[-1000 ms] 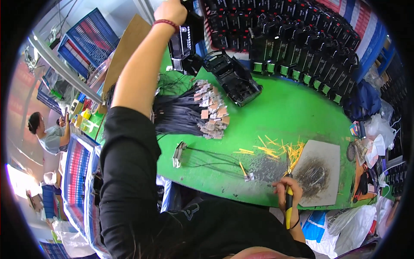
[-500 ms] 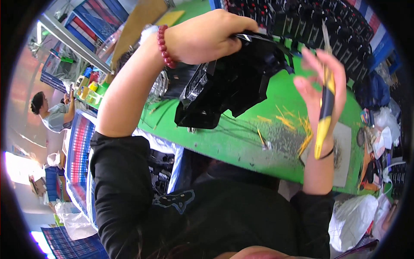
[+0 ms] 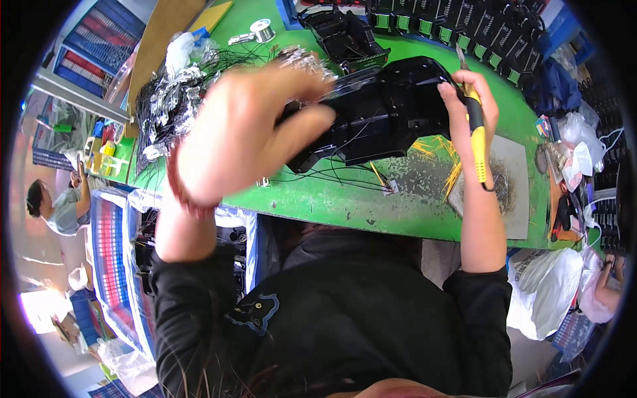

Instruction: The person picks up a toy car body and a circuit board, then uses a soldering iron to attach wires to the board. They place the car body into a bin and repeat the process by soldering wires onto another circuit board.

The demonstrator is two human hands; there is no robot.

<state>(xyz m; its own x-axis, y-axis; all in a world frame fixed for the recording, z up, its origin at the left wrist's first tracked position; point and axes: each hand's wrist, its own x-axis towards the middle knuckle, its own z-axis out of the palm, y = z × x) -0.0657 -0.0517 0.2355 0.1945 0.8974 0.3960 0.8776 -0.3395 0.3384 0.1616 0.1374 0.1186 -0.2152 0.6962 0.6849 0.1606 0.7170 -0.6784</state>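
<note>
A black moulded plastic housing [image 3: 391,116] lies across the middle of the green bench, tilted a little. My right hand [image 3: 470,109] is at its right end, with the thumb close against the housing's edge. That hand grips a yellow and black soldering iron [image 3: 476,129], metal tip up and handle running down along the wrist. My left hand [image 3: 245,129], smeared by motion, is over the housing's left end. Its thumb and fingers are apart with nothing seen between them; it hides part of the housing.
Behind stand a second black housing [image 3: 345,40] and a curved row of black units [image 3: 458,33]. A solder spool [image 3: 263,30] and a heap of wired metal parts [image 3: 169,99] lie left. Yellow offcuts [image 3: 441,156] lie near a grey board [image 3: 514,172]. Another person [image 3: 63,205] is far left.
The housing has come down and right, more level. My left hand has come off its upper edge and moved down and left. My right hand with the soldering iron has moved left to the housing's end.
</note>
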